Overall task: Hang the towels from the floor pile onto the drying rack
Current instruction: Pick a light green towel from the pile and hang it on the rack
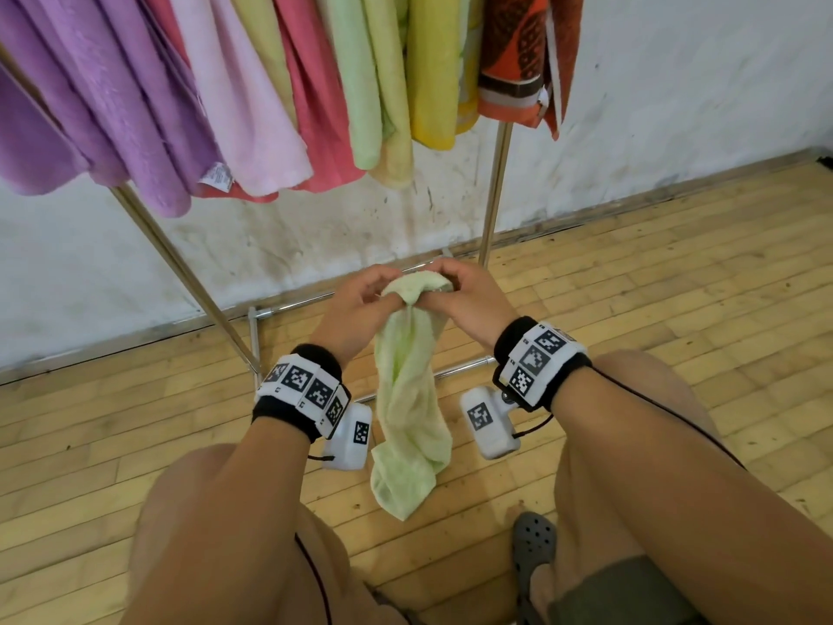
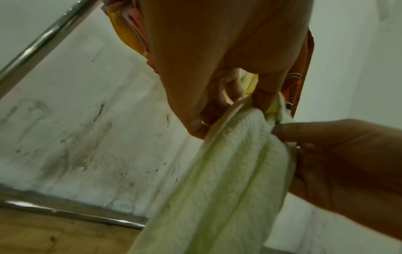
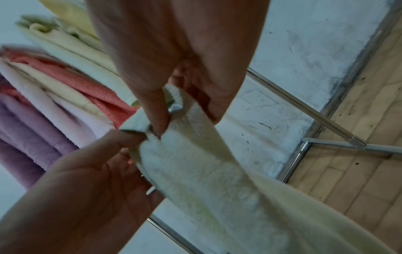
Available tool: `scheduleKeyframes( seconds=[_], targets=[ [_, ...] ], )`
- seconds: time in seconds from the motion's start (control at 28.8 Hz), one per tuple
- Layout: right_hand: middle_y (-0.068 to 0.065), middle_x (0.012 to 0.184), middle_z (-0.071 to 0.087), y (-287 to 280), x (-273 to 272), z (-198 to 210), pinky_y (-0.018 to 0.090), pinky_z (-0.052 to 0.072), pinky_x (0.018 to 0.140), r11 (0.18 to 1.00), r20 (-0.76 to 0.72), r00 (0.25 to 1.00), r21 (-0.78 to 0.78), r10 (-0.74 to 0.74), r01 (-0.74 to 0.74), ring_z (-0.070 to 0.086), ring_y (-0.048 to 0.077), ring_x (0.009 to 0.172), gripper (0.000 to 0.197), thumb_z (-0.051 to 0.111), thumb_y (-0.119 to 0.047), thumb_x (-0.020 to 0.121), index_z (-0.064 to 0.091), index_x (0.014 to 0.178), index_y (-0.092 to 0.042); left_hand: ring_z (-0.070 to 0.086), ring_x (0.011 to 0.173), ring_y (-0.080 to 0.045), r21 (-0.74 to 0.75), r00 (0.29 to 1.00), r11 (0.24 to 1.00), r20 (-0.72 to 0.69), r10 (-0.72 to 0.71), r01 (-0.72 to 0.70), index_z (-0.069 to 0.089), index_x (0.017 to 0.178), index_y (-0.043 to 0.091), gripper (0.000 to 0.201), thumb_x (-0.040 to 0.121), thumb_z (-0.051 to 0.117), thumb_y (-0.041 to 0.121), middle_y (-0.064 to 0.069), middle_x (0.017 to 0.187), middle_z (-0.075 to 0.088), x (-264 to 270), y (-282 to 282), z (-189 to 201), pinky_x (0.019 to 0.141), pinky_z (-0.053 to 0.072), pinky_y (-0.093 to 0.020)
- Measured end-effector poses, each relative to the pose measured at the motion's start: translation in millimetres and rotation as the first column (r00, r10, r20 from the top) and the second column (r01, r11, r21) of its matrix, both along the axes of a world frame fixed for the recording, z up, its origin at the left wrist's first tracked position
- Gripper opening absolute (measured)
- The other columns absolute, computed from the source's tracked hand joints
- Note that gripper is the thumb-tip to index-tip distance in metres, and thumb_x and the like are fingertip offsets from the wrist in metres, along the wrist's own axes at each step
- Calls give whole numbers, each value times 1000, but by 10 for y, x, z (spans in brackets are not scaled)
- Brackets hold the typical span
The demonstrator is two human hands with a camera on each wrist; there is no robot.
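A light green towel (image 1: 408, 399) hangs bunched from both hands, its lower end just above the wooden floor. My left hand (image 1: 360, 300) pinches its top edge from the left. My right hand (image 1: 455, 286) pinches the same edge right beside it. The left wrist view shows the towel (image 2: 228, 171) caught between thumb and fingers, with the other hand alongside. In the right wrist view the towel (image 3: 206, 163) runs down from both pinches. Above hangs the drying rack (image 1: 493, 191), full of purple, pink, green, yellow and orange towels (image 1: 252, 92).
The rack's metal legs and base bars (image 1: 252, 336) stand on the wooden floor (image 1: 676, 286) just ahead of my hands, against a stained white wall (image 1: 315, 236). My knees and a grey clog (image 1: 534, 552) fill the lower part of the head view.
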State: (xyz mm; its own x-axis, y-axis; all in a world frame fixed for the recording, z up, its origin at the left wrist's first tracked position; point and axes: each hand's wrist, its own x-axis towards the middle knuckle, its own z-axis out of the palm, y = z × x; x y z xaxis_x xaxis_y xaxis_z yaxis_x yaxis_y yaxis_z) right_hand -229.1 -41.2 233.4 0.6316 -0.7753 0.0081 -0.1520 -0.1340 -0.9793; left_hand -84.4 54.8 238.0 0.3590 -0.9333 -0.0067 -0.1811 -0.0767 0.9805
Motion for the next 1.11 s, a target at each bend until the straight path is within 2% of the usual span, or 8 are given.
scheduleKeyframes(
  seconds=[0.17,0.24,0.38,0.45,0.52,0.76,0.97,1.11],
  targets=[
    [-8,97,74,9,-14,-99,44,56,89,996,-202,975,-16,88,-93,70,13,93,30,79,-37,71,68,99,-31,59,68,-11,-116,989,983,-52,139,-144,66,87,10,16,95,53,6,5,74,66,8,-20,79,61,48,-22],
    [-7,96,75,-4,-34,-79,44,56,90,998,-160,985,-18,61,-65,71,15,94,21,77,-33,76,71,96,-30,56,66,-11,-107,984,981,-91,153,-163,66,85,10,16,95,54,8,5,71,63,42,-28,66,60,45,-23],
    [-3,89,74,-54,-91,30,26,53,82,999,100,994,-5,-35,35,67,9,86,19,70,-1,85,75,94,-17,67,89,-21,47,994,999,-108,7,-2,70,102,18,16,87,65,18,-4,97,73,19,-59,-41,81,52,-39],
    [1,87,73,-50,-100,39,20,51,79,999,115,993,-25,-34,38,65,8,83,23,62,8,85,75,92,-9,68,105,-27,135,985,980,-117,-131,146,67,119,23,39,80,70,24,-9,111,73,-18,-63,-81,96,52,-47],
    [2,87,72,-49,-76,17,22,51,78,996,72,995,-57,-62,66,64,9,82,19,63,4,86,74,91,-10,67,107,-33,155,979,971,-114,-167,183,68,119,14,42,79,69,26,-13,110,73,-69,-56,-77,101,49,-50],
    [8,101,72,-100,-45,-121,52,52,94,995,-211,976,-72,58,-75,66,28,99,22,69,-18,80,71,102,-14,65,90,-22,-48,987,998,-152,-52,45,72,88,20,10,82,65,18,-3,93,73,-46,-57,19,82,51,-38],
    [10,99,74,-45,-85,18,43,56,90,999,90,996,-32,-26,29,68,21,93,19,63,2,89,72,99,-10,66,99,-28,85,979,988,-173,-112,128,69,100,2,40,67,75,23,-15,106,71,-53,-66,-51,93,51,-45],
    [4,102,72,-38,-65,3,45,54,95,1000,34,999,3,-8,8,66,20,98,19,64,-9,86,71,100,-19,68,93,-27,50,985,994,-153,-84,92,64,93,-2,14,81,70,2,-16,103,72,-54,-76,-74,91,52,-47]
  ],
)
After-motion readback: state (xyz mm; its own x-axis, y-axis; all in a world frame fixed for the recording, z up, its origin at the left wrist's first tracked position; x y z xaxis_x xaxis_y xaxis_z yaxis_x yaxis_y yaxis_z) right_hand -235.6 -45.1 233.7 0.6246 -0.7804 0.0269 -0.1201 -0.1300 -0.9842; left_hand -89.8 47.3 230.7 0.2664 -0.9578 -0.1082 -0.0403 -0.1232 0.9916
